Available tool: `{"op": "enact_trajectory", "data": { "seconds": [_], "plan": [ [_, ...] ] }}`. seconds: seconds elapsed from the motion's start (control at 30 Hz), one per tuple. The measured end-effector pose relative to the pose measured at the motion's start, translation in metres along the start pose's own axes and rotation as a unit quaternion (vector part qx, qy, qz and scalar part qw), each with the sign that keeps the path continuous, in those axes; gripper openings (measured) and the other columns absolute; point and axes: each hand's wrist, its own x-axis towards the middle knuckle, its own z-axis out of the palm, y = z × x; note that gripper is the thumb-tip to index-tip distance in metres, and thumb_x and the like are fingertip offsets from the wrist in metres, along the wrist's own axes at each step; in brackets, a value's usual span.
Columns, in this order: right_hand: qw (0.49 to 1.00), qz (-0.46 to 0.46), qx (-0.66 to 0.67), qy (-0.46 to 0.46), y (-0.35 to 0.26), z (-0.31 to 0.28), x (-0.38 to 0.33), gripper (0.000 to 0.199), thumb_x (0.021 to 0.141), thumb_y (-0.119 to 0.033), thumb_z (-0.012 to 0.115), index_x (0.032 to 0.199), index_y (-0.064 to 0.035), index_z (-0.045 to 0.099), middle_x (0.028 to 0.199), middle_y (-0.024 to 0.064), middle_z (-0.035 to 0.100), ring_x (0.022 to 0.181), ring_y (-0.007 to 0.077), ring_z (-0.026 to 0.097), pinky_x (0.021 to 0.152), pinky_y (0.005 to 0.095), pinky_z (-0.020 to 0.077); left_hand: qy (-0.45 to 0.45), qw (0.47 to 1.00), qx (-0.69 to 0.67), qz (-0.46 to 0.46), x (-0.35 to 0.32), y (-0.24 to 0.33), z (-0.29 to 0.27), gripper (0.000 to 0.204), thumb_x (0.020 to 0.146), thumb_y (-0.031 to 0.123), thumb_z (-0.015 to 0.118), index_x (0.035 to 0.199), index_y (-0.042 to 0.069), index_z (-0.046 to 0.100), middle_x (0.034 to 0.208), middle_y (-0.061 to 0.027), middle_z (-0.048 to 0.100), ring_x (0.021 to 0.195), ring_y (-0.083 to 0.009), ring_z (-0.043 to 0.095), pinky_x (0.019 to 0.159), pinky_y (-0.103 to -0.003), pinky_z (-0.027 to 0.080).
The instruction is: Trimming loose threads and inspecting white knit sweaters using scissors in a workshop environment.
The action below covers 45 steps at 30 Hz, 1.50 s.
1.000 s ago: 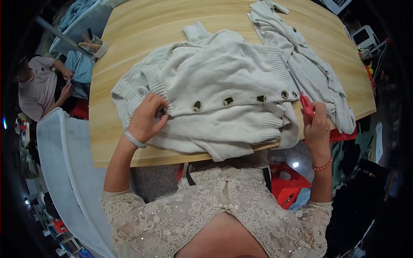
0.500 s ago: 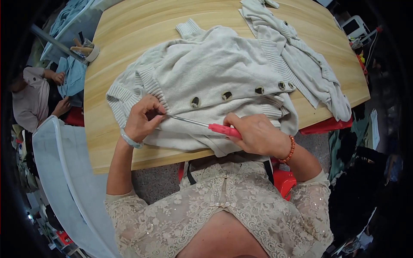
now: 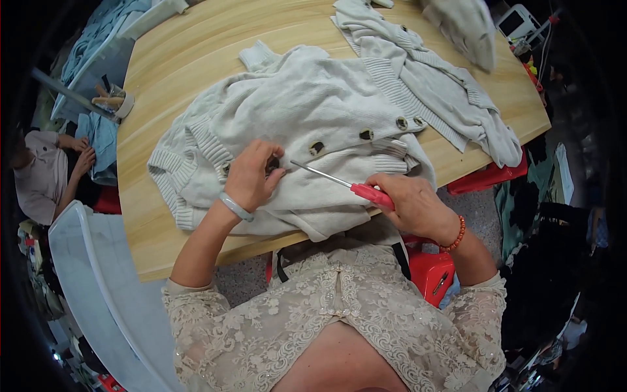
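Observation:
A cream knitted cardigan (image 3: pixel 261 104) with ribbed cuffs and dark-centred round buttons (image 3: pixel 317 148) lies bunched on the table in front of me. My left hand (image 3: pixel 253 171) is closed in a pinch on its front edge, at a button (image 3: pixel 272 163) partly hidden by the fingers. My right hand (image 3: pixel 421 206) grips the red handle of a thin metal-shafted tool (image 3: pixel 371 194), like a slim screwdriver; its exact kind is unclear. The tool's tip points left, just beside my left fingertips and apart from them.
A second cream knit (image 3: pixel 450 91) lies at the right on the wooden table (image 3: pixel 189 46). Beyond it hangs a blurred beige garment (image 3: pixel 460 26). A tool cup (image 3: pixel 121 104) stands at the left edge, near a co-worker (image 3: pixel 49 170). A white bin (image 3: pixel 85 261) is at my left.
My left hand has shifted right along the buttoned edge, uncovering a button at its left. The tool has moved right with my right hand. A blurred beige garment has appeared at far right.

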Motion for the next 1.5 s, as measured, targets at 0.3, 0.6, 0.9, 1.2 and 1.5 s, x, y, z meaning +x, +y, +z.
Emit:
{"op": "enact_trajectory", "data": {
  "seconds": [0.3, 0.6, 0.9, 1.2, 1.5],
  "plan": [
    [0.995, 0.003, 0.039, -0.092, 0.001, 0.008, 0.000, 0.028, 0.086, -0.017, 0.064, 0.111, -0.0077, 0.055, 0.080, 0.0185, 0.065, 0.081, 0.0375, 0.065, 0.070, 0.0481, 0.0475, -0.104, 0.975, -0.176, -0.085, 0.004, -0.013, -0.013, 0.016, 0.080, -0.004, 0.069, 0.093, 0.002, 0.063, 0.089, -0.0042, 0.060, 0.080, -0.0107, 0.058, 0.072, -0.024, 0.047],
    [0.999, 0.044, -0.001, 0.023, 0.022, -0.020, -0.030, 0.032, 0.085, -0.013, 0.065, 0.115, -0.0069, 0.057, 0.096, 0.0166, 0.065, 0.091, 0.0360, 0.064, 0.075, 0.0444, 0.0497, -0.035, 0.998, -0.028, 0.040, 0.047, 0.045, 0.037, 0.035, 0.076, 0.000, 0.074, 0.107, 0.003, 0.059, 0.103, -0.0133, 0.058, 0.079, -0.0265, 0.059, 0.073, -0.033, 0.051],
    [0.992, 0.099, 0.025, -0.074, 0.030, -0.012, -0.038, 0.025, 0.086, -0.017, 0.065, 0.108, -0.0088, 0.057, 0.083, 0.0159, 0.065, 0.080, 0.0384, 0.064, 0.072, 0.0469, 0.0481, -0.099, 0.984, -0.146, -0.001, 0.058, 0.020, 0.037, 0.015, 0.075, -0.001, 0.072, 0.087, 0.001, 0.063, 0.082, -0.0115, 0.061, 0.065, -0.0188, 0.057, 0.063, -0.030, 0.047],
    [0.993, 0.078, 0.036, 0.080, 0.056, -0.023, -0.067, 0.031, 0.085, -0.013, 0.063, 0.115, -0.0085, 0.057, 0.095, 0.0164, 0.065, 0.089, 0.0373, 0.063, 0.075, 0.0445, 0.0490, -0.004, 0.986, -0.071, 0.148, 0.091, 0.085, 0.064, 0.038, 0.077, -0.002, 0.071, 0.113, 0.006, 0.061, 0.103, -0.0116, 0.060, 0.081, -0.0265, 0.059, 0.073, -0.035, 0.050],
    [0.986, 0.167, -0.006, -0.015, 0.056, -0.030, -0.084, 0.025, 0.090, -0.026, 0.063, 0.107, -0.0094, 0.055, 0.076, 0.0189, 0.065, 0.078, 0.0403, 0.065, 0.072, 0.0486, 0.0503, -0.139, 0.977, -0.068, 0.144, 0.120, 0.064, 0.082, 0.019, 0.074, -0.006, 0.070, 0.090, 0.002, 0.063, 0.083, -0.0105, 0.059, 0.076, -0.0253, 0.060, 0.068, -0.033, 0.048]
  ]
}}
